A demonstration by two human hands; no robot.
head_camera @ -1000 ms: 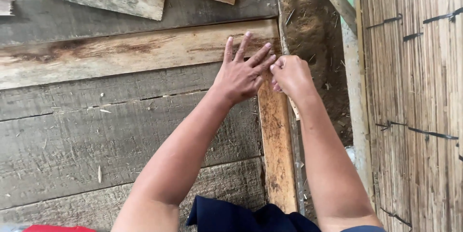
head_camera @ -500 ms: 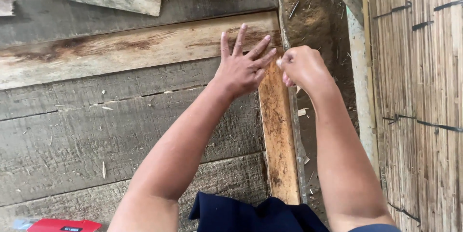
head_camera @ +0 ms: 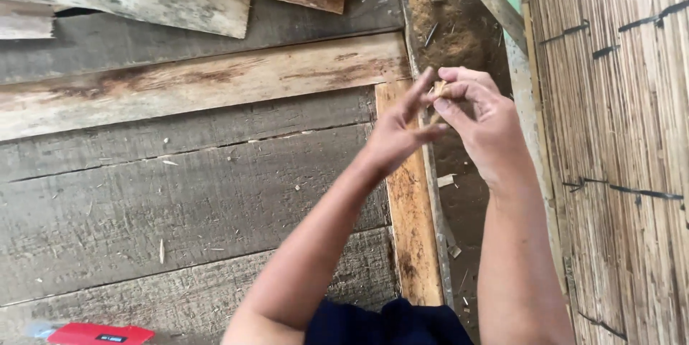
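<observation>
Both hands rose toward frame centre; right hand (head_camera: 482,124) pinched a wood sliver (head_camera: 439,90) (unfinished), left hand (head_camera: 399,133) half-spread alongside.

Can't really make out the tiny wood bit (head_camera: 439,90) pinched there; right hand's (head_camera: 479,119) fingers cover most of it.

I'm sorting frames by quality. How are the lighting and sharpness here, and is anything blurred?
Head view: soft, even daylight, no glare or hard shadows; plank floor and reed wall look sharp; left hand and right hand are slightly motion-soft, so the small pale sliver between them is hard to make out.
</observation>
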